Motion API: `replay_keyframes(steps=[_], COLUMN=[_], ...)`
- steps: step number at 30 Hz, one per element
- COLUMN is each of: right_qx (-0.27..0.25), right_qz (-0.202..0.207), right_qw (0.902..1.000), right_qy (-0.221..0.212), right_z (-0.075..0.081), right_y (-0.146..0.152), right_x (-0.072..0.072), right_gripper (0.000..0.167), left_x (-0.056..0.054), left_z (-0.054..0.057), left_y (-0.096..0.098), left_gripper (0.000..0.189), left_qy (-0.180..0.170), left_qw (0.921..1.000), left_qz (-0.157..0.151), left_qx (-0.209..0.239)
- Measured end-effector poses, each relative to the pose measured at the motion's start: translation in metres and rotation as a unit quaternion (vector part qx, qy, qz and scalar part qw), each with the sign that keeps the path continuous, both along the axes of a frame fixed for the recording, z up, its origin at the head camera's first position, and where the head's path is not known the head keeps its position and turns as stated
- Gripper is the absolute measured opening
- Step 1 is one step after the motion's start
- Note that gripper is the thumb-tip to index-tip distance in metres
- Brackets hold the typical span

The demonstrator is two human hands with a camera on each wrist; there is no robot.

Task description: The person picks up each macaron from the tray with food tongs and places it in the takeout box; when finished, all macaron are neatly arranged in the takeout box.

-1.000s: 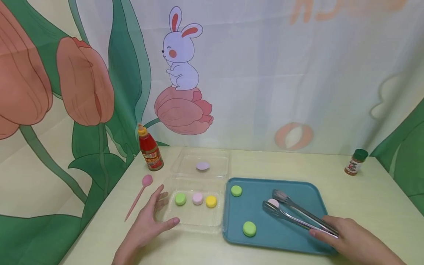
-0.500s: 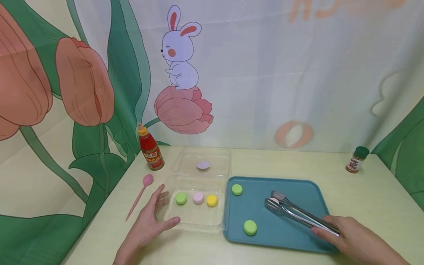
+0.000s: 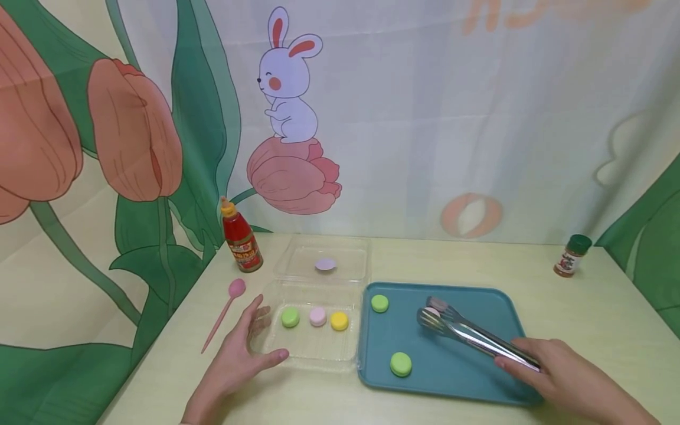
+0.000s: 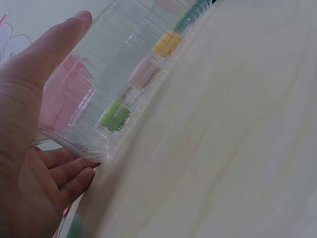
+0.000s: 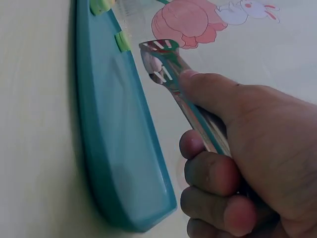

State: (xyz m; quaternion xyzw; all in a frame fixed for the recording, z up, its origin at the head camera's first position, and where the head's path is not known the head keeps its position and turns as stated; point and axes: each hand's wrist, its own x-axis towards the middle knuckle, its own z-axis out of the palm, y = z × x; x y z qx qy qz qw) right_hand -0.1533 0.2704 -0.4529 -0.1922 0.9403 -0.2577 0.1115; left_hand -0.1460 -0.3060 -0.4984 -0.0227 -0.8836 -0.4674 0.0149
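Note:
My right hand [image 3: 558, 372] grips metal tongs [image 3: 480, 339], thumb on one arm and fingers curled round the other. A pale pink macaron [image 5: 153, 63] is pinched between the slotted tips, which in the right wrist view stand above the blue-green tray [image 3: 451, 375]. Two green macarons [image 3: 401, 364] lie on that tray. At the left, my left hand [image 3: 236, 351] rests at the near left corner of an opened clear plastic box [image 3: 313, 351], thumb straight and fingers loosely bent along its side. Inside the box sit green [image 3: 290, 317], pink [image 3: 317, 317] and yellow [image 3: 339, 321] macarons in a row.
The box's lid [image 3: 350, 254] lies folded back with a lilac oval on it. Left of the box are a pink spoon [image 3: 228, 304] and a red sauce bottle [image 3: 241, 242]. A green-capped spice jar [image 3: 572, 257] stands far right. A printed curtain [image 3: 398, 118] hangs behind.
The tongs have closed on the pink macaron, risen from the tray and shifted slightly left with it. My left hand has stayed at the box.

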Motion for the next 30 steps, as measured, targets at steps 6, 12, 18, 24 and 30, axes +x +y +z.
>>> replay_keyframes(steps=[6,12,18,24,30], right_qx=[-0.057,-0.068,-0.071,-0.078,-0.068], right_qz=[0.054,0.093,0.133,0.172,0.194], right_qw=[0.9962,0.9923,0.9872,0.9799,0.9772], right_qy=[0.036,0.045,0.053,0.065,0.055], right_z=[0.018,0.038,0.051,0.053,0.05], right_y=[-0.021,-0.057,-0.097,-0.137,-0.17], right_x=[-0.006,-0.016,-0.024,-0.028,-0.034], right_gripper=[0.026,0.025,0.026,0.034,0.037], left_x=[0.001,0.002,0.001,0.001,0.001], left_z=[-0.001,-0.002,-0.001,-0.002,-0.001], left_y=[-0.001,-0.001,-0.002,-0.004,-0.003], left_gripper=[0.129,0.131,0.13,0.13,0.131], left_qy=[0.006,0.008,0.006,0.01,0.005], left_qw=[1.0,0.9999,0.9999,0.9999,0.9999], left_qz=[-0.005,-0.009,-0.009,-0.01,-0.011], left_qx=[0.005,0.006,0.008,0.004,0.006])
